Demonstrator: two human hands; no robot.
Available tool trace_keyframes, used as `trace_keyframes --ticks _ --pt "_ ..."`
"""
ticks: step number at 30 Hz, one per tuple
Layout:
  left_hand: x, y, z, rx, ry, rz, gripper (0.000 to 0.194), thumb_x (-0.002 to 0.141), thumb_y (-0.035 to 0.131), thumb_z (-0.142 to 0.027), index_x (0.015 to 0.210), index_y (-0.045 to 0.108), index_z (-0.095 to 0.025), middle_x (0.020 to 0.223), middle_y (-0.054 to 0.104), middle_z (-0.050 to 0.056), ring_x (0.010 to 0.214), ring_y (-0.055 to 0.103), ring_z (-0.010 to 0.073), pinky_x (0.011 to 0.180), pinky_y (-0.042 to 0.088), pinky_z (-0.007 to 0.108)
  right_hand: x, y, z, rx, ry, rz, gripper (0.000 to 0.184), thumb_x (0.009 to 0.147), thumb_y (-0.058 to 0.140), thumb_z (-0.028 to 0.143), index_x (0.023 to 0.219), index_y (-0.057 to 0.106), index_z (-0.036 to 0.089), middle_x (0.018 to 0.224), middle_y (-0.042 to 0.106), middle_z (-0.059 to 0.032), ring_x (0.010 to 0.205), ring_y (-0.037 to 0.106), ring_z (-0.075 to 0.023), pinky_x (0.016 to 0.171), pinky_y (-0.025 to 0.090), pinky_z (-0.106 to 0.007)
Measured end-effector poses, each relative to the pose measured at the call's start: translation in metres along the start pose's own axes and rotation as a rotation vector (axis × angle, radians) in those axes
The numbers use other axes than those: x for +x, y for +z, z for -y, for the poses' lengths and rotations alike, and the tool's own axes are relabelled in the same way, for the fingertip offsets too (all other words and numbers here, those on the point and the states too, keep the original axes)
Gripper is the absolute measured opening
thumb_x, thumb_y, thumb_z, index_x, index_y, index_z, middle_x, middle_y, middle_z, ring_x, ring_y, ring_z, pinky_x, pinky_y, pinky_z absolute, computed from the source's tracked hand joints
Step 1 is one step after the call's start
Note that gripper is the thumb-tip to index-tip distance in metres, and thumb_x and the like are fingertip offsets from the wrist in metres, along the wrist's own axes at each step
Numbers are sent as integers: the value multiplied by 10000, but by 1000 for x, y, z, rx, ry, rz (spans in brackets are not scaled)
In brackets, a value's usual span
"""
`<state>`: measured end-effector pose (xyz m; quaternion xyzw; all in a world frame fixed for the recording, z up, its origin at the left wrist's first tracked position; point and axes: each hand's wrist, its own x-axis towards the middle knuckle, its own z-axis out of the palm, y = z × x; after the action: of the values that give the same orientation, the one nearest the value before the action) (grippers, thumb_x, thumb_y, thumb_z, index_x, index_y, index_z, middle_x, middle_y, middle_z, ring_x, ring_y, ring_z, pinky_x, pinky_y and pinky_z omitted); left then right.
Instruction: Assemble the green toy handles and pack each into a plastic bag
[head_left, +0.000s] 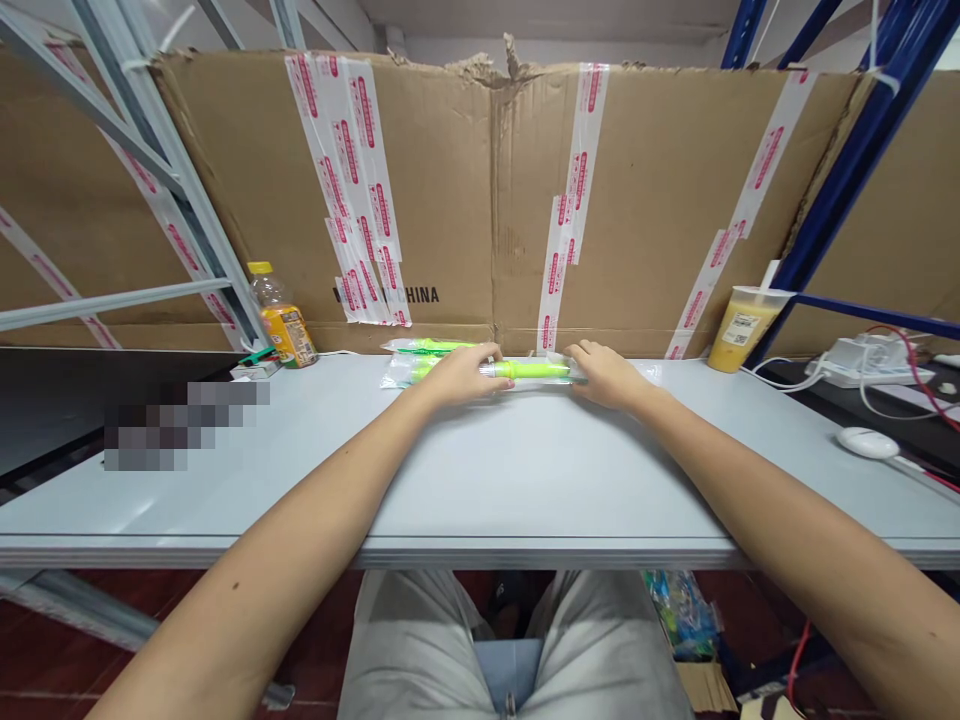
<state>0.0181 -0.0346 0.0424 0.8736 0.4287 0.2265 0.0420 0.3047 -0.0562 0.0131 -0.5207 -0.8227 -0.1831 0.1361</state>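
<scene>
A bright green stick-shaped item in a clear plastic wrapper point(534, 370) lies across the far part of the grey table point(480, 470). My left hand point(459, 376) is closed over its left end and my right hand point(607, 374) presses down on its right end. Two more wrapped green items point(429, 347) lie just behind and to the left of my left hand, near the cardboard wall.
A taped cardboard wall point(465, 190) stands along the table's back. A yellow-capped drink bottle point(282, 316) is at the back left, an orange drink cup point(742, 328) at the back right. A white mouse point(867, 442), power strip point(862, 360) and cables lie right. Metal shelf frames flank both sides.
</scene>
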Motion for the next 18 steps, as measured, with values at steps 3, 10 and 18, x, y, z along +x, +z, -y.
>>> trace_keyframes --ticks 3,10,18 --pt "0 0 -2 10 38 -13 422 772 673 -571 1074 665 -275 1041 711 18 952 636 246 776 429 315 0 -2 2 19 -16 5 418 813 632 209 1212 520 148 1165 617 -151 1034 588 -294 856 444 -368" --pt "1 0 -10 54 82 -97 429 816 670 -551 1132 643 -262 1065 716 42 969 647 253 788 437 331 -1 -7 10 91 -16 -6 395 842 620 251 1214 518 168 1173 648 -146 1045 613 -299 828 460 -367" --pt "-1 3 -23 7 120 -122 431 789 725 -511 1052 531 -230 981 662 28 856 609 220 697 395 306 -1 -13 22 187 -16 -10 437 836 642 271 1257 544 206 1175 666 -106 1046 631 -281 783 464 -338"
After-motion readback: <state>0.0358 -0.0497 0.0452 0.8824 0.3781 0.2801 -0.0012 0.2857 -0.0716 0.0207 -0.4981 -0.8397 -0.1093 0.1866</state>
